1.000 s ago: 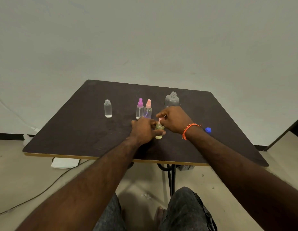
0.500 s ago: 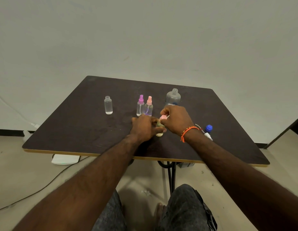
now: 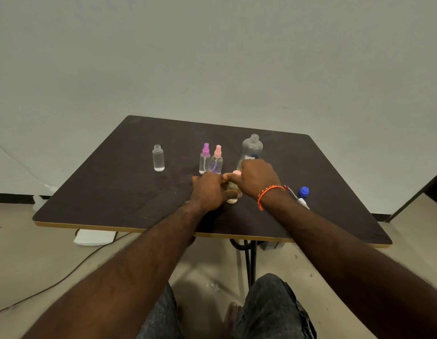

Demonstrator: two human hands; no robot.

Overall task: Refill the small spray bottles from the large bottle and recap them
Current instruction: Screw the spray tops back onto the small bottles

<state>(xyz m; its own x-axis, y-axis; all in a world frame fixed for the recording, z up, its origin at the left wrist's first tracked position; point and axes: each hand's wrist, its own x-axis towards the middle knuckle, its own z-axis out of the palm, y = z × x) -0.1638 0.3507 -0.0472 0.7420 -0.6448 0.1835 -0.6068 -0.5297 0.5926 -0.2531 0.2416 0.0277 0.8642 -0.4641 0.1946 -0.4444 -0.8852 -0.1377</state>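
A small yellowish spray bottle (image 3: 232, 192) stands on the dark table (image 3: 119, 192), mostly hidden between my hands. My left hand (image 3: 209, 189) grips its body from the left. My right hand (image 3: 257, 177) is closed on its pink spray cap (image 3: 236, 172) at the top. Behind them the large clear bottle (image 3: 252, 149) stands uncapped. Two capped small bottles stand side by side: one with a purple cap (image 3: 204, 159), one with a pink cap (image 3: 216, 160). An uncapped small clear bottle (image 3: 158, 158) stands apart at the left.
A blue cap (image 3: 303, 191) and a white spray head (image 3: 302, 202) lie on the table right of my right wrist. A white box (image 3: 94, 237) and a cable lie on the floor under the table's left front edge.
My right hand has turned on the pink cap, with its knuckles now more to the right. The view has shifted a little; the bottles have stayed in place.
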